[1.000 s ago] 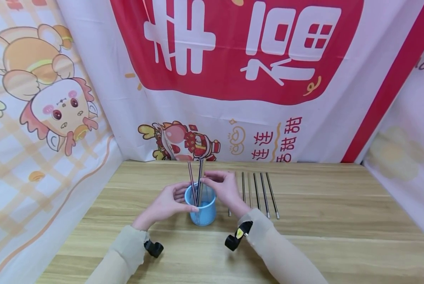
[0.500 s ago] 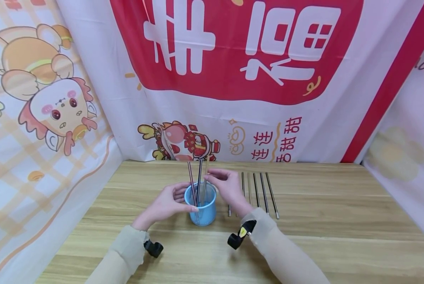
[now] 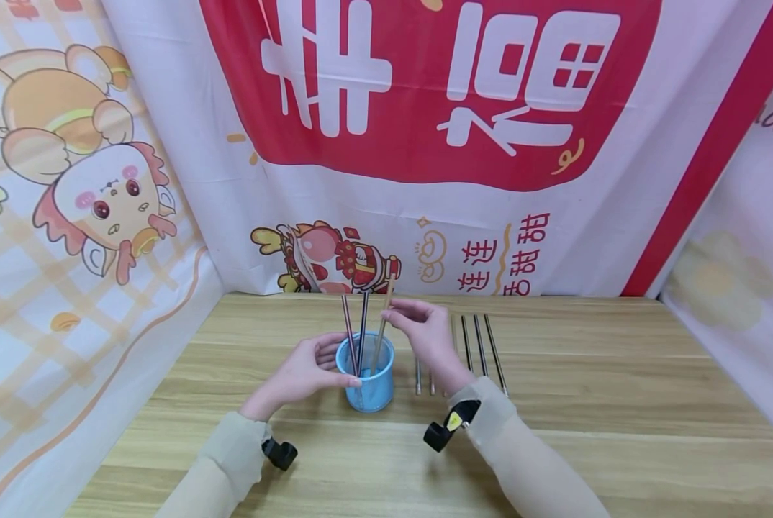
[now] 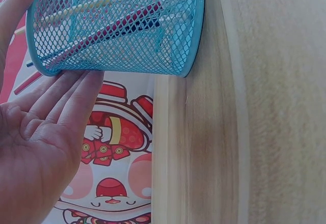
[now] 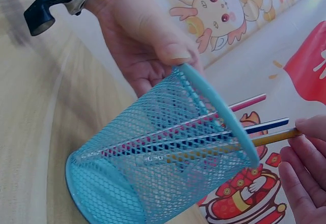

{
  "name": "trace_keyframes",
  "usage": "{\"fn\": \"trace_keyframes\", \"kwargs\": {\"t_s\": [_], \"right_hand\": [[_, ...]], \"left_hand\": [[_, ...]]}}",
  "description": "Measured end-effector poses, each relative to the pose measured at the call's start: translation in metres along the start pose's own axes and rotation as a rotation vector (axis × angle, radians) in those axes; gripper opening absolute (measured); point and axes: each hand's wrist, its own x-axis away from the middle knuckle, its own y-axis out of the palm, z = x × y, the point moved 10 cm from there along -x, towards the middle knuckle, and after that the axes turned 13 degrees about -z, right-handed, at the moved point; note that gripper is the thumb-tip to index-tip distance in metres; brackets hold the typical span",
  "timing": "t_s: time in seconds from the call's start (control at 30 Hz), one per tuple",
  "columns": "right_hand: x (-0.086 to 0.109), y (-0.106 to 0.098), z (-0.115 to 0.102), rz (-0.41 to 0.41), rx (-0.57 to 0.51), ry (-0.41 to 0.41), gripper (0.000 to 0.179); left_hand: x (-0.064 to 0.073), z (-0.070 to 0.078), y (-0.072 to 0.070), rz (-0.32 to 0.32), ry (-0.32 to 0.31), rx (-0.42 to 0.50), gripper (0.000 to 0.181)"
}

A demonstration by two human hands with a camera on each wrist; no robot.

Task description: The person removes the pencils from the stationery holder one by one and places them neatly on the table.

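A light-blue mesh pencil cup (image 3: 370,393) stands upright on the wooden table. My left hand (image 3: 304,370) holds it from the left, thumb at the near rim and fingers behind. In the right wrist view a red pencil (image 5: 249,102) and a dark-blue pencil (image 5: 270,126) lean inside the cup. My right hand (image 3: 427,340) pinches a yellow pencil (image 5: 276,136) near its upper end between thumb and fingers. That pencil's lower end is inside the cup, visible through the mesh, and its top tilts to the right.
Several pencils (image 3: 480,345) lie side by side on the table (image 3: 594,374) right of the cup, partly hidden by my right hand and forearm. A printed cloth (image 3: 419,237) hangs along the table's back edge, with another on the left.
My right hand has moved right and slightly away, tipping the yellow pencil's top rightward, apart from the other two pencils. My left hand and the cup have stayed put.
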Motion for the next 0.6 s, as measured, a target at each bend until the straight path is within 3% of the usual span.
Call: {"fn": "trace_keyframes", "kwargs": {"t_s": [0.23,0.4,0.6], "right_hand": [[0.001,-0.01,-0.017,0.026,-0.042,-0.072,0.034],[0.005,-0.02,-0.025,0.047,-0.067,-0.077,0.036],[0.006,-0.031,-0.034,0.075,-0.165,-0.128,0.035]], "left_hand": [[0.001,0.001,0.001,-0.001,0.0,0.004,0.083],[0.001,0.0,0.001,0.002,-0.003,0.003,0.083],[0.001,0.0,0.001,0.008,-0.011,-0.003,0.085]]}}
